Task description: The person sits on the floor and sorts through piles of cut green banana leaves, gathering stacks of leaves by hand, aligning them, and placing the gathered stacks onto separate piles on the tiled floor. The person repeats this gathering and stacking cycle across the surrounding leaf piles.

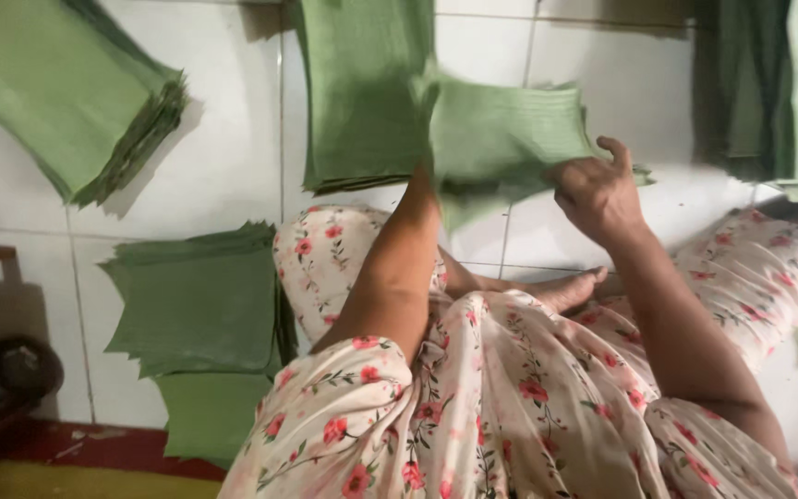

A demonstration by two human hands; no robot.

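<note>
Head view: right hand (598, 189) pinches a green sheet (501, 139) by its edge — fingers (570, 176) clenched on it; left hand hidden behind it — grip unclear.

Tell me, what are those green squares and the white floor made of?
The green sheet between the left hand and right hand looks like thin, matte woven cloth or fibre: fine lines run across it and it bends limply. The green stacks look the same. The floor looks like glossy white ceramic tile, with grout lines.
</note>
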